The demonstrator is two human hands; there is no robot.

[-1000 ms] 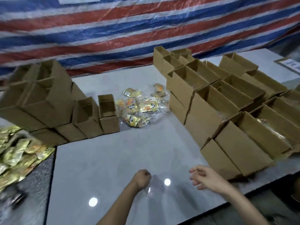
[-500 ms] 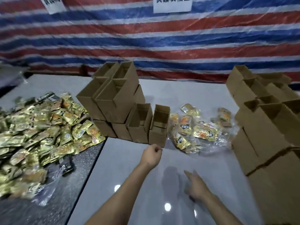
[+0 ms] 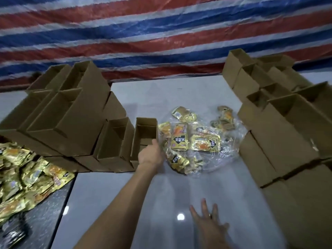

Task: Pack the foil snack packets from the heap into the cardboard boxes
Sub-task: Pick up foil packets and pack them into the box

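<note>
Right hand [image 3: 208, 221]: nearest, flat, fingers spread wide, holding nothing, over the glossy pale table [image 3: 125, 203]. Left: dark speckled surface [image 3: 41, 221] bearing the heap [image 3: 23, 177] of crinkled gold foil packets, too many to count. Left hand [image 3: 150, 155]: thumb against the near rim of one open box [image 3: 145, 130]; its fingers are hidden, so its grasp cannot be told. A second open box [image 3: 115, 139] stands just beside. Right of them, roughly a dozen loose packets [image 3: 195, 141] lie on clear plastic film [image 3: 224, 159]; their black labels are too blurred to read. Two stacks of plain brown cardboard boxes, left stack [image 3: 71, 114] and right stack [image 3: 278, 132], flank the scene. Behind: red, white and blue striped tarpaulin [image 3: 161, 33].
</note>
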